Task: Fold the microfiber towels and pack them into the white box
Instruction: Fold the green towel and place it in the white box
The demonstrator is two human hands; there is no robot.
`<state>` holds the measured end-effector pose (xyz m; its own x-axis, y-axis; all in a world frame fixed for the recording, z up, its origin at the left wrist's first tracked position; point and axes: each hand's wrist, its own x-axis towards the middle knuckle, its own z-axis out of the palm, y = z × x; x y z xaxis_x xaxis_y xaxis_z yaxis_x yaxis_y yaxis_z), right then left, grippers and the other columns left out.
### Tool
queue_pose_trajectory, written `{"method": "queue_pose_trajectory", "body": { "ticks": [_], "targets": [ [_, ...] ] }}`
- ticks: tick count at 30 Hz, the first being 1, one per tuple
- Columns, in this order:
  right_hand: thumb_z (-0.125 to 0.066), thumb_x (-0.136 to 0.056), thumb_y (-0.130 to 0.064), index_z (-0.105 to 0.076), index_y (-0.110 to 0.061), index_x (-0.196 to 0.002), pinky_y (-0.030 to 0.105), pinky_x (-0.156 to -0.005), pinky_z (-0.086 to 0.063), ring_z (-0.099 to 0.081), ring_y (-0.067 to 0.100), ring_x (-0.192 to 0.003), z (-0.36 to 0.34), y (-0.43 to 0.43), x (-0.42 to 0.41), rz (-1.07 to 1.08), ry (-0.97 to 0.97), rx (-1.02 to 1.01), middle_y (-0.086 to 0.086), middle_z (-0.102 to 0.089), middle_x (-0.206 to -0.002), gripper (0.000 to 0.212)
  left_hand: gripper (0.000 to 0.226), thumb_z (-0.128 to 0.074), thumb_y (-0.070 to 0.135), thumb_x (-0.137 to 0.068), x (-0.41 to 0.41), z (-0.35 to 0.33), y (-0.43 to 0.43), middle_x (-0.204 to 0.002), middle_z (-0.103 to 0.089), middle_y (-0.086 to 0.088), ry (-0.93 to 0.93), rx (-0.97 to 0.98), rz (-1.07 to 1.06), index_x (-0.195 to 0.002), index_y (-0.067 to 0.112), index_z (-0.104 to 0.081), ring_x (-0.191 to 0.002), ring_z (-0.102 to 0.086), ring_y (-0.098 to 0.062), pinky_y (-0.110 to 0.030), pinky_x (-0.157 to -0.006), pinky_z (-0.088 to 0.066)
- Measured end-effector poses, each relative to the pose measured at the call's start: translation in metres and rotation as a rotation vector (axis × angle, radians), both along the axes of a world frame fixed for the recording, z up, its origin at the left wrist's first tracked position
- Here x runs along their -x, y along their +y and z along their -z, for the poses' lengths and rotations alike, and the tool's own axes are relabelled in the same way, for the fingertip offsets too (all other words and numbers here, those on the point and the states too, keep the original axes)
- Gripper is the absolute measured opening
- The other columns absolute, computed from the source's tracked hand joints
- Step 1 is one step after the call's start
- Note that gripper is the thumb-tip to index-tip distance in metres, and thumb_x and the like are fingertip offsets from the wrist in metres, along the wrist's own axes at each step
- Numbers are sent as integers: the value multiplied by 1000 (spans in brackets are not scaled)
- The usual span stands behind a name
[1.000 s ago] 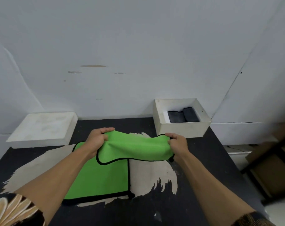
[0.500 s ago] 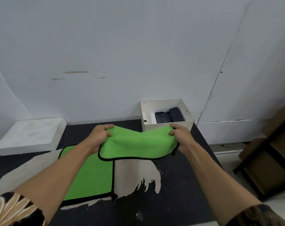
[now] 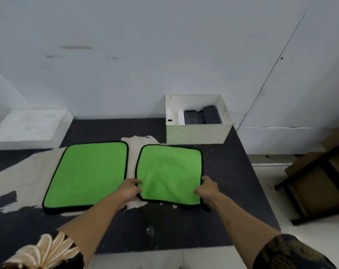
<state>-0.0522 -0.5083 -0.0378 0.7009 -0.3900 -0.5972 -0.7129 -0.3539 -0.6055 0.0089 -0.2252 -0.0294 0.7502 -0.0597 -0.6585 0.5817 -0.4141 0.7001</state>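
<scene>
Two green microfiber towels with black trim lie flat side by side on the dark table [image 3: 184, 226]. My left hand [image 3: 128, 191] pinches the near left corner of the right towel [image 3: 170, 171]. At that towel's near right corner, my right hand [image 3: 207, 189] grips the edge. The left towel [image 3: 89, 173] lies untouched. The white box [image 3: 197, 133] stands at the table's back right, just beyond the right towel, with dark folded towels [image 3: 202, 117] inside.
A white box lid [image 3: 29, 127] sits at the back left against the wall. The table's surface is worn with pale patches. A dark frame with cardboard [image 3: 319, 181] stands on the floor to the right of the table's edge.
The towel I held up in the air between both hands is now spread flat on the table, right of the other towel. My hands came down and toward me, holding its near corners.
</scene>
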Motion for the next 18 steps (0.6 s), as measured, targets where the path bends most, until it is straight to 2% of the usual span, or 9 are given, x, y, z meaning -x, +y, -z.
{"method": "queue_pose_trajectory", "body": {
  "ticks": [2, 4, 6, 8, 11, 14, 18],
  "targets": [
    [-58, -85, -6, -52, -12, -133, 28, -90, -48, -55, 30, -104, 4, -3, 1, -66, 12, 112, 18, -42, -139, 49, 43, -54, -11, -87, 4, 15, -1, -132, -54, -20, -28, -79, -18, -129, -2, -55, -105, -59, -28, -34, -86, -53],
    [-55, -85, -6, -57, -11, -131, 34, -97, -50, -57, 31, -111, 5, -9, -1, -84, -13, 160, 17, -50, -136, 46, 42, -53, -12, -84, 8, 22, 2, -130, -56, -20, -59, -138, -31, -125, -2, -59, -111, -58, -33, -38, -93, -52],
    [-55, -85, -4, -59, -11, -131, 40, -100, -49, -55, 31, -118, 3, -16, -3, -75, -42, 187, 17, -56, -132, 47, 43, -46, -12, -82, 13, 22, 5, -127, -57, -19, -71, -153, -53, -119, 2, -62, -109, -59, -36, -40, -88, -54],
    [-58, -85, -5, -60, -11, -128, 38, -98, -49, -54, 31, -119, 2, -22, 0, -71, -48, 202, 17, -58, -129, 43, 43, -43, -10, -82, 18, 20, 8, -124, -57, -17, -79, -187, -39, -115, 9, -63, -104, -59, -36, -41, -83, -55],
    [-59, -85, -8, -53, -15, -132, 33, -96, -48, -56, 27, -101, 3, -27, 9, -132, 22, 216, 18, -45, -138, 48, 40, -48, -8, -87, 28, 23, 8, -128, -48, -15, -24, -191, -2, -122, 9, -57, -98, -60, -29, -33, -70, -58],
    [-61, -85, -9, -49, -17, -134, 31, -98, -45, -47, 23, -89, 3, -29, 12, -186, 22, 242, 18, -36, -139, 51, 40, -54, -10, -88, 34, 25, 8, -133, -45, -18, 4, -184, 2, -125, 5, -53, -91, -63, -27, -30, -66, -58],
    [-58, -88, -7, -53, -16, -130, 29, -97, -44, -52, 26, -104, 1, -31, 17, -200, 4, 244, 17, -42, -137, 44, 35, -53, -13, -86, 36, 25, 9, -135, -45, -22, -49, -219, -5, -116, 4, -56, -89, -63, -27, -28, -66, -56]
  ]
}}
